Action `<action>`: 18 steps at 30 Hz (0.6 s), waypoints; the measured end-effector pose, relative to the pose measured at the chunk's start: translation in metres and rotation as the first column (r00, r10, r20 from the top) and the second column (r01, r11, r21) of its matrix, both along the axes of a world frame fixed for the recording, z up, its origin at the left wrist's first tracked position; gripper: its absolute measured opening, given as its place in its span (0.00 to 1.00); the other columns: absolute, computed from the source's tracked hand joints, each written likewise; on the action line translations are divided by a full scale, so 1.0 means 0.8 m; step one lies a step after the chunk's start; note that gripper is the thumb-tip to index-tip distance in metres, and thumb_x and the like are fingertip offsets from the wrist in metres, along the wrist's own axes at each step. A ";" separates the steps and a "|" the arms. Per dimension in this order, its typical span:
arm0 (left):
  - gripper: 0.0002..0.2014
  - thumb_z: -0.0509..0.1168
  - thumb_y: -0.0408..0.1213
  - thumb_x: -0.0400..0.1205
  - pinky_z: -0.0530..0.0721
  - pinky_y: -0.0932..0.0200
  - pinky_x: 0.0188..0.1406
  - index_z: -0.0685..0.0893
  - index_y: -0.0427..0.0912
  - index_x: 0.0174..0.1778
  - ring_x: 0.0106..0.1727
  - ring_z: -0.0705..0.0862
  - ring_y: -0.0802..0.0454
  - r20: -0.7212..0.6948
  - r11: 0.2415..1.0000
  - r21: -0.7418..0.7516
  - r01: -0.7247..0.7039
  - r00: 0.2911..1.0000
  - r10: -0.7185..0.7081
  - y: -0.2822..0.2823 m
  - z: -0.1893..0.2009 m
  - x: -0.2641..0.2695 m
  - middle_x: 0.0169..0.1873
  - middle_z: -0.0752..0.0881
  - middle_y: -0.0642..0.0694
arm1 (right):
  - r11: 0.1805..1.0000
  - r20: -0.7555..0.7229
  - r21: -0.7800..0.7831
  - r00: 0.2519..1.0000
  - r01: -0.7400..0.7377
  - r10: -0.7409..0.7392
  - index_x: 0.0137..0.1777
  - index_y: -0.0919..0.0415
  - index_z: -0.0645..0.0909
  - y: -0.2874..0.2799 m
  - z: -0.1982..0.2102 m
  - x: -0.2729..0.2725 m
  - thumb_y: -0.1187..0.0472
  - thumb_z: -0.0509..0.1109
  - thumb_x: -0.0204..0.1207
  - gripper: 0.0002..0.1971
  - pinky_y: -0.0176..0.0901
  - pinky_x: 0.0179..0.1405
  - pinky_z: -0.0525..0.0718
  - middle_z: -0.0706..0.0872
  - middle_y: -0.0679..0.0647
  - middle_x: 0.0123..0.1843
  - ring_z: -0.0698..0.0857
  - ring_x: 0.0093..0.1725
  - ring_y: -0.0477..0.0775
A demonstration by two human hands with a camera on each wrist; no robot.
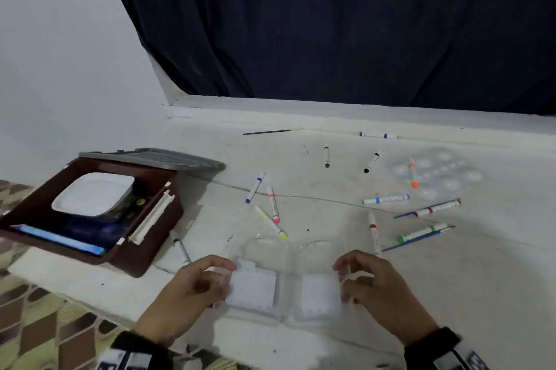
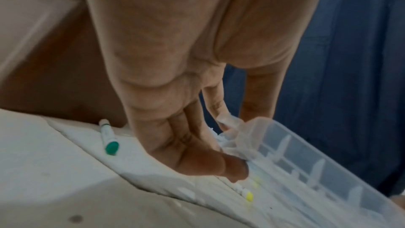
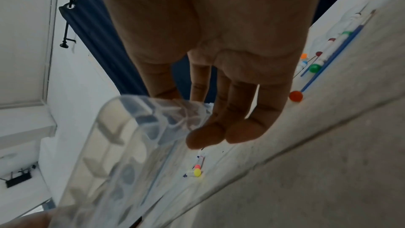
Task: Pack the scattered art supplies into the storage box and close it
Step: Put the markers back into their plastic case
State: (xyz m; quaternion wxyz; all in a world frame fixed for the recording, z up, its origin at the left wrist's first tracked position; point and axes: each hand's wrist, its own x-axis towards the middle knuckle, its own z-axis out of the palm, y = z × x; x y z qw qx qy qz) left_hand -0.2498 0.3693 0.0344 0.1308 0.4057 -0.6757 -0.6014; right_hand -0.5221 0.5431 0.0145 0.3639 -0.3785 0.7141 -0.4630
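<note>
I hold a clear plastic marker tray [image 1: 288, 282] near the front of the white table, one hand at each end. My left hand [image 1: 192, 288] pinches its left end, where thumb and fingers close on the rim of the tray [image 2: 285, 146]. At the right end my right hand [image 1: 370, 282] grips the tray [image 3: 122, 145] with curled fingers. The brown storage box [image 1: 90, 210] stands open at the left, its grey lid [image 1: 156, 159] behind it, a white dish [image 1: 93, 193] inside. Several markers lie scattered behind the tray, among them a pink one [image 1: 273, 204] and a green one [image 1: 421, 232].
A clear paint palette [image 1: 436, 177] with an orange marker [image 1: 412, 172] on it lies at the far right. Two blue brushes [image 1: 418, 238] lie near the green marker, a thin dark brush [image 1: 267, 131] at the back. Another green marker [image 2: 108, 138] lies beside the box. A dark curtain [image 1: 331, 23] hangs behind.
</note>
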 end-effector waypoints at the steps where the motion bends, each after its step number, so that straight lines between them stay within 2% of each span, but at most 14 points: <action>1: 0.15 0.75 0.35 0.72 0.76 0.57 0.41 0.89 0.52 0.53 0.36 0.79 0.49 0.017 1.000 -0.020 0.019 1.000 -0.019 -0.007 -0.005 0.011 0.34 0.84 0.39 | 1.000 -0.010 0.017 1.000 -0.008 0.008 0.41 0.53 0.86 -0.004 -0.003 0.011 0.77 0.69 0.67 0.16 0.34 0.31 0.79 0.85 0.56 0.41 0.89 0.32 0.57; 3: 0.16 0.78 0.33 0.75 0.79 0.54 0.42 0.88 0.53 0.56 0.38 0.82 0.47 0.035 0.998 -0.050 0.047 0.998 -0.045 -0.021 -0.017 0.030 0.41 0.86 0.37 | 0.998 -0.054 0.060 0.998 -0.027 0.030 0.41 0.51 0.86 -0.010 -0.012 0.029 0.74 0.72 0.69 0.14 0.32 0.32 0.79 0.86 0.51 0.39 0.89 0.34 0.53; 6: 0.17 0.76 0.29 0.78 0.86 0.49 0.47 0.88 0.57 0.55 0.43 0.87 0.44 0.094 0.984 -0.167 0.066 0.994 -0.051 -0.036 -0.032 0.050 0.48 0.89 0.41 | 0.992 -0.213 0.118 0.977 0.035 -0.009 0.41 0.45 0.85 -0.016 -0.022 0.048 0.66 0.76 0.70 0.12 0.27 0.38 0.79 0.87 0.47 0.43 0.86 0.37 0.43; 8: 0.19 0.75 0.28 0.78 0.87 0.47 0.54 0.87 0.61 0.52 0.46 0.89 0.50 0.130 0.963 -0.267 0.021 0.991 0.015 -0.044 -0.038 0.061 0.49 0.90 0.46 | 0.990 -0.361 0.083 0.929 0.115 -0.077 0.42 0.43 0.82 -0.020 -0.021 0.058 0.64 0.77 0.71 0.13 0.22 0.45 0.76 0.84 0.45 0.47 0.83 0.44 0.37; 10: 0.20 0.75 0.31 0.78 0.87 0.49 0.57 0.86 0.65 0.52 0.49 0.89 0.57 0.127 0.933 -0.357 -0.036 0.988 0.087 -0.053 -0.040 0.070 0.49 0.90 0.51 | 0.992 -0.459 -0.008 0.881 0.127 -0.116 0.43 0.43 0.81 -0.030 -0.014 0.065 0.64 0.77 0.71 0.13 0.20 0.50 0.72 0.82 0.42 0.49 0.79 0.51 0.33; 12: 0.23 0.75 0.34 0.78 0.84 0.55 0.57 0.84 0.74 0.52 0.53 0.86 0.62 0.149 0.897 -0.441 -0.032 0.983 0.108 -0.062 -0.040 0.074 0.51 0.88 0.54 | 0.997 -0.517 -0.060 0.853 0.049 -0.073 0.46 0.44 0.81 -0.050 -0.008 0.069 0.61 0.75 0.73 0.10 0.28 0.54 0.73 0.82 0.40 0.50 0.79 0.54 0.37; 14: 0.22 0.73 0.38 0.80 0.80 0.60 0.57 0.79 0.76 0.55 0.55 0.84 0.62 0.233 0.851 -0.522 0.059 0.970 0.075 -0.070 -0.042 0.073 0.56 0.84 0.56 | 0.999 -0.609 -0.012 0.793 -0.049 0.032 0.51 0.44 0.80 -0.077 -0.003 0.073 0.55 0.71 0.76 0.06 0.42 0.58 0.77 0.81 0.39 0.53 0.79 0.56 0.43; 16: 0.20 0.70 0.42 0.82 0.79 0.61 0.58 0.75 0.70 0.64 0.54 0.82 0.59 0.344 0.815 -0.558 0.160 0.937 0.052 -0.075 -0.041 0.068 0.62 0.79 0.51 | 0.988 -0.675 0.100 0.722 -0.116 0.153 0.60 0.44 0.78 -0.106 0.001 0.075 0.50 0.65 0.80 0.10 0.49 0.62 0.76 0.79 0.40 0.59 0.78 0.61 0.47; 18: 0.21 0.66 0.45 0.84 0.80 0.58 0.59 0.74 0.62 0.73 0.52 0.83 0.54 0.467 0.795 -0.553 0.249 0.883 0.048 -0.084 -0.041 0.061 0.63 0.75 0.47 | 0.957 -0.706 0.258 0.650 -0.133 0.281 0.71 0.45 0.74 -0.133 0.004 0.075 0.48 0.59 0.84 0.17 0.52 0.67 0.74 0.76 0.43 0.67 0.74 0.67 0.50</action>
